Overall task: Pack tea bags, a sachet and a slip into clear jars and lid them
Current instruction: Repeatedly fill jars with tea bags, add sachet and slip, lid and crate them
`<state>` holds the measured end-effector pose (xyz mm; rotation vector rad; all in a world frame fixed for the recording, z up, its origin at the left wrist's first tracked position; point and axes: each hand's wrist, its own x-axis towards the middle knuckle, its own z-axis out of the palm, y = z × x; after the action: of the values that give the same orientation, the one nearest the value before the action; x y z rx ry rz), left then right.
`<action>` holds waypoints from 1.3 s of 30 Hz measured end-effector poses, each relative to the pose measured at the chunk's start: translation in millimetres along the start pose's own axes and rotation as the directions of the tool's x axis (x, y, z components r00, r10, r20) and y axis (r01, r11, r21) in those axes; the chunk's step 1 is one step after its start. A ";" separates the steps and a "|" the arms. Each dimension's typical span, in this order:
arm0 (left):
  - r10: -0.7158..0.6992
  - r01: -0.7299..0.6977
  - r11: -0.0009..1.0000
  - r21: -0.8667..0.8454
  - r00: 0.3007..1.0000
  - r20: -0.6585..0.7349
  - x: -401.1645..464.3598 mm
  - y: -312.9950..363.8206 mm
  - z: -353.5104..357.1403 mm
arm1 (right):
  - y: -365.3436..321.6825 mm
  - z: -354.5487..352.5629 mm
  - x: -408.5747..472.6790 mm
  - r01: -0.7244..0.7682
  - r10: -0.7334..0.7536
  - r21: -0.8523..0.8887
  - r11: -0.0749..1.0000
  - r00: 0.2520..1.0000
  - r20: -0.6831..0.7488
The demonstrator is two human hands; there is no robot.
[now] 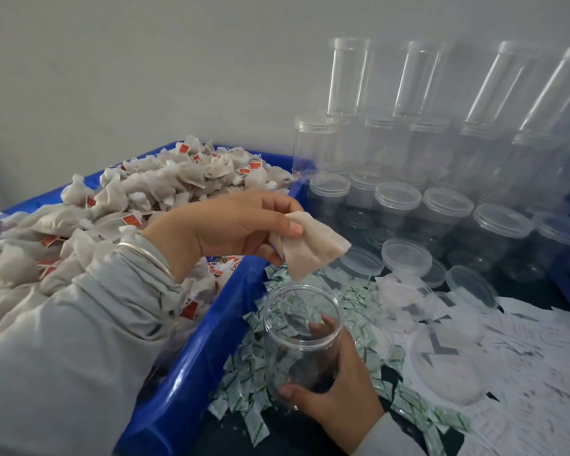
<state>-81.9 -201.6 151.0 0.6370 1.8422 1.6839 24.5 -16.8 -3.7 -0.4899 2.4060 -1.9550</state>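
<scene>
Right now the left hand (234, 225) pinches a pale tea bag (306, 245) between thumb and curled fingers, and the bag hangs just above the mouth of the open jar (301, 337), a little to its far side. The right hand (339, 390) grips that jar low on its wall, thumb across the near side and fingers wrapped round the far side, seen through the clear plastic. The jar stands tilted slightly, mouth up, and whether anything lies inside it cannot be told through the wall.

Under and around the jar lies a scatter of small green-and-white sachets (250, 383). Left of the jar, touching that scatter, runs the rim of a blue bin (191, 366) heaped with tea bags bearing red tags (129, 192). Right of the jar, white printed slips (524, 363) cover the surface, with loose clear lids (407, 256) lying among them and beyond. Behind the jar, further back, lidded clear jars (397, 205) stand in rows, with taller stacks against the grey wall (145, 60). A grey sleeve (79, 340) and a thin bangle (148, 255) cover the left wrist.
</scene>
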 end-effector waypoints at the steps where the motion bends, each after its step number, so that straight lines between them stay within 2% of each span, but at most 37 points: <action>1: -0.019 0.018 1.000 0.022 0.999 0.042 -0.7 0.0 0.6 | -0.9 0.2 0.2 0.004 -0.004 -0.003 1.000 1.000 -0.002; 5: -0.118 0.094 0.985 0.143 0.978 0.171 -2.9 -0.8 1.2 | 2.6 -0.7 -0.9 -0.013 0.013 0.005 1.000 1.000 -0.010; 8: -0.130 0.102 0.980 0.173 0.979 0.159 -2.6 -0.4 -1.2 | 3.5 -1.2 -2.1 -0.042 0.042 0.029 0.999 0.999 0.006; 11: -0.105 0.091 0.985 0.149 0.991 0.088 -5.4 2.1 -7.3 | -1.8 -0.2 -2.2 -0.070 0.067 0.102 0.992 0.997 0.038; 13: -0.072 0.077 0.989 0.124 0.996 -0.050 -6.4 3.8 -13.3 | -6.4 0.4 -3.0 -0.080 0.071 0.145 0.986 0.995 0.064; 14: -0.047 0.062 0.994 0.090 0.985 -0.165 -5.7 4.5 -17.2 | -7.7 0.1 -3.4 -0.085 0.074 0.167 0.982 0.995 0.073; 16: -0.001 -0.001 1.000 -0.004 0.905 -0.426 -3.6 4.9 -26.4 | -7.1 -0.7 -3.3 -0.085 0.071 0.190 0.978 0.994 0.084; 18: -0.004 -0.041 0.998 -0.057 0.785 -0.620 -3.3 3.6 -38.4 | -4.1 -0.9 -2.7 -0.055 0.046 0.157 0.986 0.997 0.061; 20: -0.002 0.011 1.000 0.007 0.669 -0.743 -4.5 -1.9 -54.1 | -0.4 -0.9 -3.1 -0.032 0.027 0.135 0.990 0.999 0.040; 21: 0.014 0.088 0.993 0.085 0.609 -0.793 -6.0 -6.1 -62.7 | 0.8 -0.9 -3.3 -0.027 0.022 0.128 0.991 0.999 0.045; 22: 0.051 0.211 0.957 0.197 0.547 -0.836 -7.4 -11.1 -72.0 | 2.6 -1.0 -3.5 -0.028 0.021 0.122 0.992 0.998 0.055; 23: 0.110 0.373 0.869 0.326 0.496 -0.861 -9.2 -16.9 -82.0 | 4.1 -1.3 -3.8 -0.030 0.023 0.117 0.993 0.998 0.066; 25: 0.192 0.660 0.583 0.474 0.455 -0.870 -12.3 -29.3 -99.9 | 5.8 -1.3 -3.8 -0.026 0.019 0.103 0.994 0.997 0.070; 27: 0.173 0.791 0.390 0.471 0.440 -0.881 -14.6 -40.5 -113.4 | 7.1 -1.3 -3.1 -0.004 0.001 0.067 0.998 0.999 0.043; 29: 0.123 0.851 0.287 0.440 0.423 -0.898 -15.8 -49.2 -121.9 | 8.0 -2.2 -3.1 0.001 -0.002 0.036 0.999 1.000 0.028; 31: 0.101 0.872 0.236 0.428 0.416 -0.904 -16.6 -56.6 -125.9 | 8.5 -2.3 -3.6 0.004 -0.005 0.023 1.000 0.999 0.033; 36: 0.146 0.869 0.211 0.448 0.425 -0.893 -18.5 -68.3 -127.6 | 8.6 -1.9 -3.7 -0.013 0.009 0.066 0.998 0.998 0.069; 39: 0.112 0.871 0.186 0.455 0.441 -0.890 -16.9 -64.8 -124.9 | 9.0 -2.1 -3.3 -0.005 0.002 0.047 0.999 0.998 0.056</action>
<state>-153.0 -310.6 95.0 -0.5616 3.2281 0.1033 25.1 -12.4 -12.4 -0.5311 2.3207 -1.9636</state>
